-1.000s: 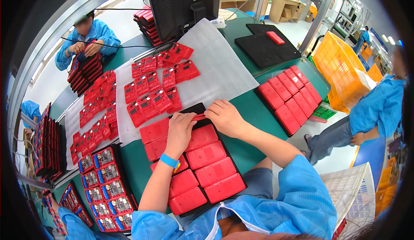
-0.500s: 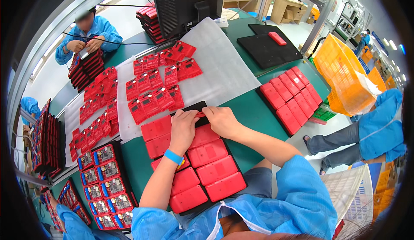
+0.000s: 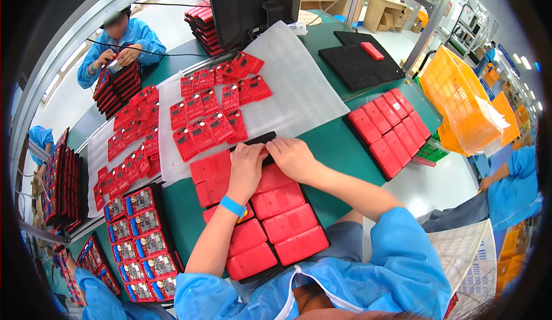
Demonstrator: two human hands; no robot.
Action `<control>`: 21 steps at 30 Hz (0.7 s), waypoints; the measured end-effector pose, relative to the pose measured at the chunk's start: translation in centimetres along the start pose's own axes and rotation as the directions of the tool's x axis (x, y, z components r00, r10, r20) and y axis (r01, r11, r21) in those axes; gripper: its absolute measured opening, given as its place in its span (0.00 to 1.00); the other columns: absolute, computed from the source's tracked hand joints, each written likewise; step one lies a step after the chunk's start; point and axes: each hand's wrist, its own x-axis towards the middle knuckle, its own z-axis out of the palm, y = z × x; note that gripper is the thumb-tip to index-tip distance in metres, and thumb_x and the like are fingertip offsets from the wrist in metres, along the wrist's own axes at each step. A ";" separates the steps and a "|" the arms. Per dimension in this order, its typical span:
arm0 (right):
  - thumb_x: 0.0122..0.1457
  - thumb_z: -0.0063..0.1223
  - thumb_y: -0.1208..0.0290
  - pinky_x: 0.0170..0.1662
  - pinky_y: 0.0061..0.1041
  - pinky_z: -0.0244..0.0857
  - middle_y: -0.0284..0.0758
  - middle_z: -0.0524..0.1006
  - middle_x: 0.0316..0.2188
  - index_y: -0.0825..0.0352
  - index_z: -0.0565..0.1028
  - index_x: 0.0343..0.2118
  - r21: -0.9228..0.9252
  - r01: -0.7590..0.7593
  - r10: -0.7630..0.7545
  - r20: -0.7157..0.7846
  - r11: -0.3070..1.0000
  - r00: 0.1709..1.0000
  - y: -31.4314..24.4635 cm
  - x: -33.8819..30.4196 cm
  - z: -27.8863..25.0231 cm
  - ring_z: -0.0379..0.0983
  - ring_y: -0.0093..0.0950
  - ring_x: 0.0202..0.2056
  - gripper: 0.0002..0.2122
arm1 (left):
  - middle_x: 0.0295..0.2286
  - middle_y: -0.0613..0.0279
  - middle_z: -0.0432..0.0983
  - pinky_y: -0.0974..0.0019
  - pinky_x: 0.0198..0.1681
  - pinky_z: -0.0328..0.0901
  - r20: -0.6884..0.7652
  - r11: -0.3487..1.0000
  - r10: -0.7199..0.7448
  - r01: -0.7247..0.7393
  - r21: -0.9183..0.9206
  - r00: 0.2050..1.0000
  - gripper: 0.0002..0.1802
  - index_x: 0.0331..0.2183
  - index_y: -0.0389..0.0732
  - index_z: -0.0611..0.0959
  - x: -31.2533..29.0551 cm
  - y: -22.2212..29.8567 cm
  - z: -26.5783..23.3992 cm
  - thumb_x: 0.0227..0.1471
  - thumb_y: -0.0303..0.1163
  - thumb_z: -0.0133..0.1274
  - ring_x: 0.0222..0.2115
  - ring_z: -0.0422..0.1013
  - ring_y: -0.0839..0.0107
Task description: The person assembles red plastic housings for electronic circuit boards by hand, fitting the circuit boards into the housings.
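Observation:
My left hand (image 3: pixel 247 168), with a blue band at its wrist, is closed above the far end of a black tray (image 3: pixel 261 139). Against it, my right hand (image 3: pixel 292 158) is closed too, and the fingertips of both meet over the tray's far right corner. A red plastic case is pinched between them, almost wholly hidden by the fingers. Other red plastic cases (image 3: pixel 288 222) lie in two columns in the tray below my hands. A small yellow piece (image 3: pixel 244 212) shows beside my left wrist, partly covered.
Red panels with small boards (image 3: pixel 207 133) lie on white sheeting (image 3: pixel 299 84) ahead. Another filled tray (image 3: pixel 388 122) is at the right. On the left sits a tray of open red cases with circuit boards (image 3: pixel 146 222). Beyond are a monitor (image 3: pixel 253 10) and a co-worker (image 3: pixel 129 44).
My hands have drawn closer together, and the red case visible between my fingertips is now mostly covered. At the right, a walking person has moved toward the picture's edge.

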 end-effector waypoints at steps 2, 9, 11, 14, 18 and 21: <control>0.52 0.52 0.72 0.34 0.35 0.73 0.40 0.77 0.28 0.69 0.73 0.33 -0.003 -0.011 0.011 0.109 1.000 0.994 0.1 0.4 -0.2 0.78 0.36 0.32 0.08 | 0.35 0.51 0.81 0.52 0.43 0.65 -0.019 0.996 0.002 -0.004 -0.088 1.000 0.10 0.39 0.35 0.83 0.5 -0.2 -0.1 0.53 0.24 0.58 0.37 0.71 0.51; 0.51 0.53 0.73 0.36 0.36 0.72 0.38 0.76 0.27 0.67 0.73 0.31 0.085 0.012 -0.027 0.181 0.996 0.983 1.0 1.3 0.0 0.77 0.38 0.31 0.06 | 0.32 0.50 0.79 0.51 0.42 0.65 -0.074 0.999 -0.021 0.018 -0.045 0.997 0.07 0.37 0.35 0.82 0.4 -0.1 0.1 0.53 0.23 0.57 0.37 0.71 0.49; 0.51 0.53 0.73 0.36 0.37 0.72 0.39 0.76 0.27 0.67 0.73 0.32 0.115 -0.026 0.006 0.171 0.993 0.985 0.8 1.1 0.2 0.77 0.38 0.32 0.06 | 0.31 0.49 0.78 0.51 0.42 0.65 -0.040 0.998 -0.059 0.059 -0.002 0.997 0.08 0.37 0.35 0.82 0.2 0.3 0.1 0.53 0.23 0.56 0.37 0.70 0.49; 0.51 0.52 0.74 0.37 0.37 0.72 0.39 0.76 0.28 0.68 0.74 0.33 0.145 -0.072 0.046 0.172 0.987 0.984 0.1 0.8 0.2 0.77 0.38 0.32 0.07 | 0.31 0.49 0.78 0.51 0.42 0.64 -0.027 0.998 -0.060 0.060 0.013 0.998 0.08 0.38 0.35 0.82 0.0 0.1 0.1 0.53 0.23 0.56 0.36 0.69 0.49; 0.53 0.51 0.73 0.38 0.37 0.72 0.41 0.77 0.29 0.69 0.73 0.34 0.131 0.025 -0.051 0.196 0.991 0.979 0.9 1.0 -0.1 0.77 0.40 0.34 0.07 | 0.33 0.49 0.78 0.51 0.42 0.64 -0.008 0.998 -0.048 0.048 -0.030 0.999 0.08 0.38 0.34 0.81 0.2 -0.1 -0.2 0.54 0.23 0.57 0.37 0.69 0.49; 0.55 0.50 0.73 0.40 0.38 0.72 0.42 0.78 0.31 0.70 0.73 0.35 0.212 0.028 -0.079 0.237 0.977 0.968 1.7 1.2 0.0 0.78 0.41 0.35 0.07 | 0.35 0.47 0.77 0.51 0.44 0.65 0.010 0.997 -0.060 0.060 -0.052 0.998 0.09 0.39 0.34 0.81 0.2 0.0 -0.3 0.54 0.24 0.57 0.38 0.69 0.49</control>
